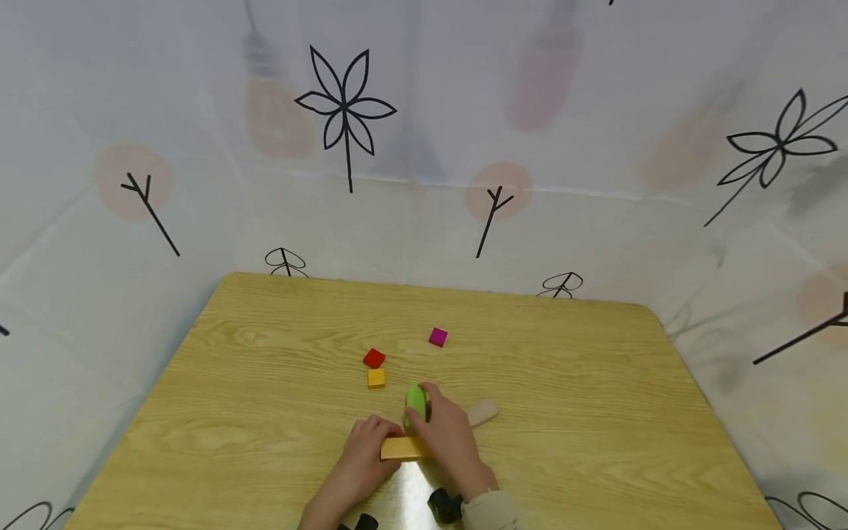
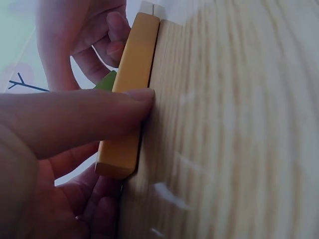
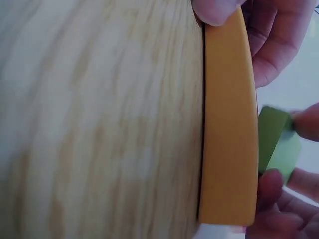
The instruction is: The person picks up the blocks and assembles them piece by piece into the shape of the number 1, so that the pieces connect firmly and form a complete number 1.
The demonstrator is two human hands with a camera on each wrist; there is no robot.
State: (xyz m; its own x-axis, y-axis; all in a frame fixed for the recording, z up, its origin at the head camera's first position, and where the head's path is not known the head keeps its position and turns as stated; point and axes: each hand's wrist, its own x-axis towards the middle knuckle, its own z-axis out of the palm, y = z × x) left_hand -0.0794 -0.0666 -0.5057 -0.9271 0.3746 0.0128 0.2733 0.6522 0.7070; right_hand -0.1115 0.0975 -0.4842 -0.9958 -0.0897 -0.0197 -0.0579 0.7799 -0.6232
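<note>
A long orange block (image 1: 401, 448) lies on the table near the front, its long side facing me. My left hand (image 1: 364, 456) holds its left end, the thumb on the near face and the other fingers behind it. Just beyond that block, my right hand (image 1: 453, 442) pinches a green block (image 1: 415, 401) between thumb and fingers. In the right wrist view the green block (image 3: 276, 139) stands tilted close behind the orange block (image 3: 229, 129); whether they touch I cannot tell. The left wrist view shows only a corner of the green block (image 2: 107, 82).
A pale wooden stick (image 1: 483, 412) pokes out to the right of the right hand, partly hidden. Farther back lie a yellow block (image 1: 376, 378), a red block (image 1: 374, 358) and a magenta block (image 1: 438, 337). A patterned cloth (image 1: 411, 228) hangs behind the table (image 1: 583, 383).
</note>
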